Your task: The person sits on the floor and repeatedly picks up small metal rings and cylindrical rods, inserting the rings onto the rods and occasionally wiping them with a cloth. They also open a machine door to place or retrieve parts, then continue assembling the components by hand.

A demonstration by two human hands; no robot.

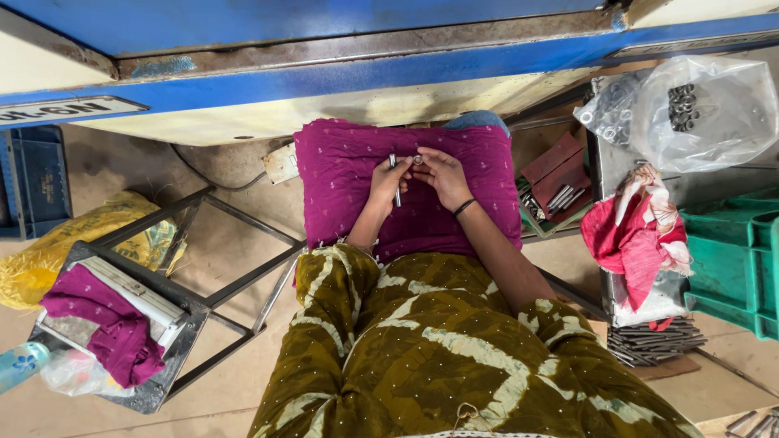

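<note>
Both hands meet over a magenta cloth (341, 162) spread across the person's lap, forearms reaching forward from olive patterned sleeves. The left hand (388, 180) is curled, its fingers closed around a long metal bolt (397, 191) that stands roughly upright in the view, its upper end poking out above the fingers and its lower end showing below the palm. The right hand (442, 174), with a dark band at the wrist, is bent inward toward the left one, its fingertips pinched on a small round metal nut (418, 160) held right at the top of the bolt; whether the two parts touch is too small to tell.

The bolt is slim, grey and shiny. The nut is a tiny bright ring.

To the right stand a red tray (560, 174) with more metal pieces, a clear plastic bag (714, 105) of dark nuts, a red and white rag (637, 231), green bins (730, 259) and a stack of metal rods (653, 341). To the left is a metal stool (187, 308).
</note>
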